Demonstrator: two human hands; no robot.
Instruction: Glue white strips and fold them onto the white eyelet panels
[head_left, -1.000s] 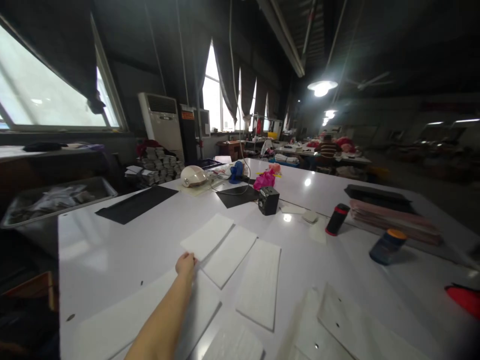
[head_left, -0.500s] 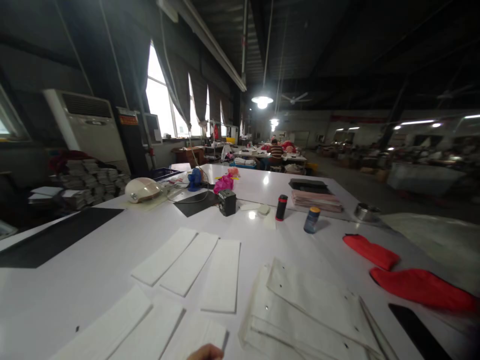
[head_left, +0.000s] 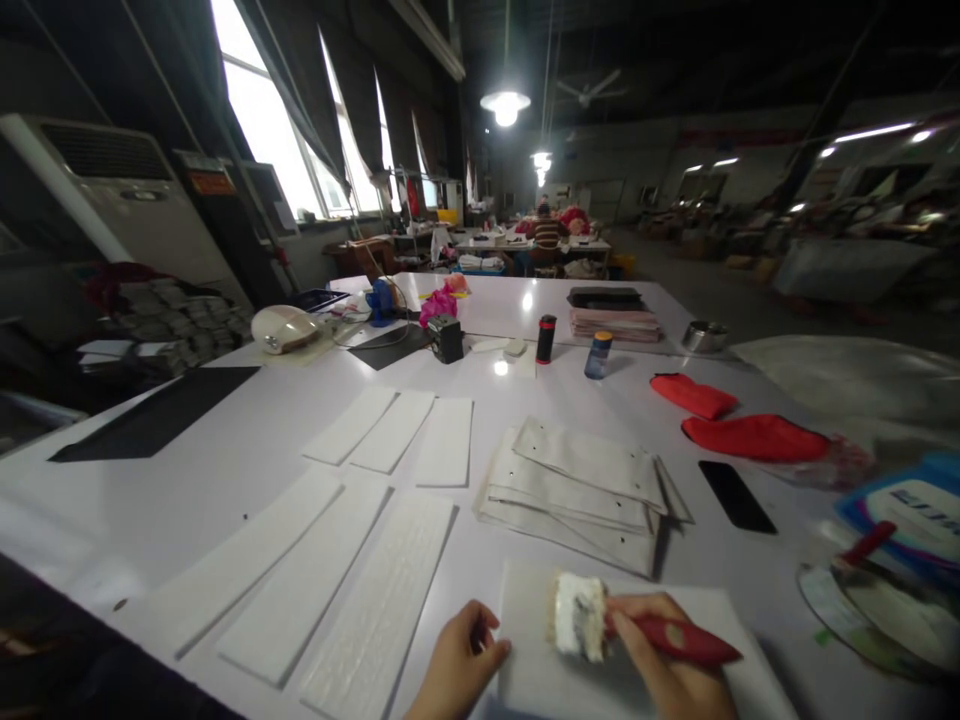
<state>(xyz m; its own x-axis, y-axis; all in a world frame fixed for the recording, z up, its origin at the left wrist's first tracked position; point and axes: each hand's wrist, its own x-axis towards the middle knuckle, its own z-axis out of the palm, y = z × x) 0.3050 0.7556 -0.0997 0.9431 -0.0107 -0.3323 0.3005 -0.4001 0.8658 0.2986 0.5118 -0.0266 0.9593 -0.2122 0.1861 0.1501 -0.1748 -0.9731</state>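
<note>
— Head view, seen from where I stand: first entry?
— Brush point(head_left: 581, 615), one, flat, red handle, bristles thick with white. Location: above the white panel point(head_left: 529, 590) at the near edge of the table point(head_left: 225, 510). Whether the bristles touch the panel, I cannot tell.

— Held by?
— Right hand point(head_left: 664, 640). Fingers closed around the handle, just behind the bristles.

— Left hand point(head_left: 466, 650)?
— Beside the panel's left edge. Fingers loosely curled, a small gap between thumb and forefinger, nothing visible in the grasp. Contact with the panel: cannot tell.

— White strips?
— Six, flat, in two rows left of the panel. Far row, three, shorter, including one strip point(head_left: 444, 443) on its right. Near row, three, longer; the rightmost strip point(head_left: 382, 600) has a streaked, glossy surface.

— Beyond the panel?
— Off-white pieces point(head_left: 570, 490), overlapping in a loose pile, marked with small dark dots. To their right, one black phone-like slab point(head_left: 737, 497), lying flat. Past it, two red cloth pieces, a larger one point(head_left: 757, 438) and a smaller one point(head_left: 694, 395).

— Far right?
— One blue container point(head_left: 911, 510) with white lettering; before it, a red handle point(head_left: 870, 545) leaning over a round vessel.
</note>
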